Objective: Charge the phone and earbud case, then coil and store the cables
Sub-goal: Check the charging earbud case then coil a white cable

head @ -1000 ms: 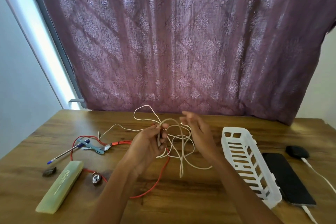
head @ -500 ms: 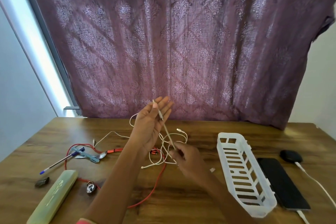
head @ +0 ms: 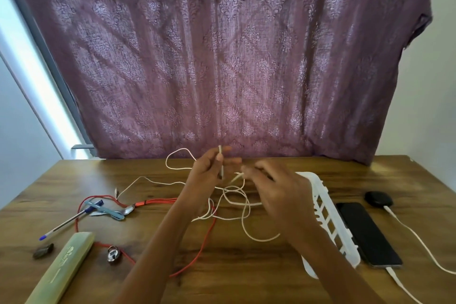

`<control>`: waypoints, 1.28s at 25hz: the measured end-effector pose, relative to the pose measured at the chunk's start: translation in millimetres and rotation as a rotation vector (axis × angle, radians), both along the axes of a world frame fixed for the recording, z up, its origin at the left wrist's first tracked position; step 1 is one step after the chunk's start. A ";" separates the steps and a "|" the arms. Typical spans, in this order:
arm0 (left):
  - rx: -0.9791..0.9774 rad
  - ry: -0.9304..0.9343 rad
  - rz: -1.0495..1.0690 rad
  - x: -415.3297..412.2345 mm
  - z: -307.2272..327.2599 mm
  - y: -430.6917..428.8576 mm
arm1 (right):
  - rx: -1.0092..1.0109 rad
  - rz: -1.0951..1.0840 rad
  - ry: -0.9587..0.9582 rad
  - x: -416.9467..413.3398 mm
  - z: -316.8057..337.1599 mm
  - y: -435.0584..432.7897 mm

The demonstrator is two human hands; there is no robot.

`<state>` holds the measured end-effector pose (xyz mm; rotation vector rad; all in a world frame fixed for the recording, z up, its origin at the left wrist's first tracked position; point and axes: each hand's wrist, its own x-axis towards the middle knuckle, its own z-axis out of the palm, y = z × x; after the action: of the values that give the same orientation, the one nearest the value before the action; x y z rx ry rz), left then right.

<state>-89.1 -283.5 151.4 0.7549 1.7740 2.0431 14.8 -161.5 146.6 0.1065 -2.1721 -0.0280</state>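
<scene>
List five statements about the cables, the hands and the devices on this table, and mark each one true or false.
1. The left hand grips one end of the white cable. True.
2. The phone lies inside the white basket. False: it lies on the table beside the basket.
3. A white charging cable is plugged into the phone. True.
4. The red cable is coiled in the basket. False: it sprawls loose on the table.
5. The black earbud case sits left of the basket. False: it is to the right of the basket, beyond the phone.
</scene>
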 end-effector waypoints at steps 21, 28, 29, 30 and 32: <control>0.445 -0.319 -0.181 8.5 32.8 -3.6 | -0.734 0.170 -0.240 -73.3 -29.4 -5.7; 0.376 -0.239 -0.045 -16.4 34.2 -12.0 | -0.542 -0.071 -0.399 -40.7 -55.7 -29.6; 0.342 -0.210 -0.015 -19.7 32.7 -13.2 | -0.468 -0.091 -0.340 -35.9 -56.9 -30.3; 0.307 -0.180 0.008 -22.2 30.3 -14.0 | -0.399 -0.091 -0.283 -32.5 -59.0 -29.6; 0.235 -0.118 0.039 -23.4 23.0 -13.4 | -0.245 -0.086 -0.166 -27.1 -60.6 -25.7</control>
<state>-112.5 -296.9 174.4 0.6528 1.5134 2.2991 -12.3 -187.2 86.0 -0.1295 -2.3261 0.2043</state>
